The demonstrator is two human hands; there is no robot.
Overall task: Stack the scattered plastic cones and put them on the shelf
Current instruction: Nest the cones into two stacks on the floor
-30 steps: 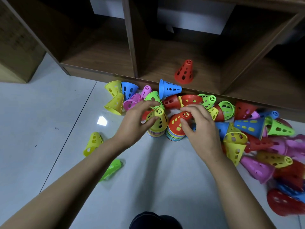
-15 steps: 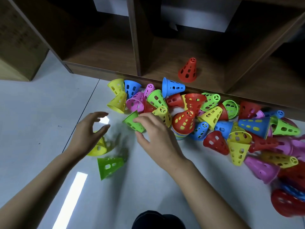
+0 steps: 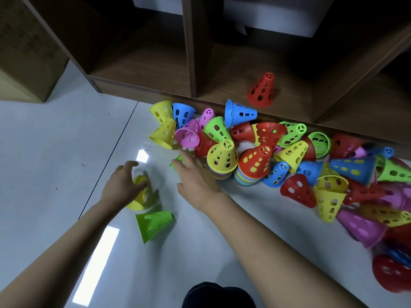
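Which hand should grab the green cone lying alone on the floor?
Probably the left hand: it is nearer the green cone, though it already covers a yellow cone. The right hand reaches toward the pile.

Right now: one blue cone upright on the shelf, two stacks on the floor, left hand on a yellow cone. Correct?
Not quite. The head view shows the upright cone on the shelf is red, not blue. Two stacks stand on the floor; the left hand is on a yellow cone.

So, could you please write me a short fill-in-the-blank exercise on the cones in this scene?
1. The only cone standing on the shelf is ____.
2. The left hand closes over a ____ cone.
3. The stack nearest the right hand is topped by a ____ cone.
4. The lone cone lying on the floor below the left hand is ____.

Missing words: red, yellow, yellow, green
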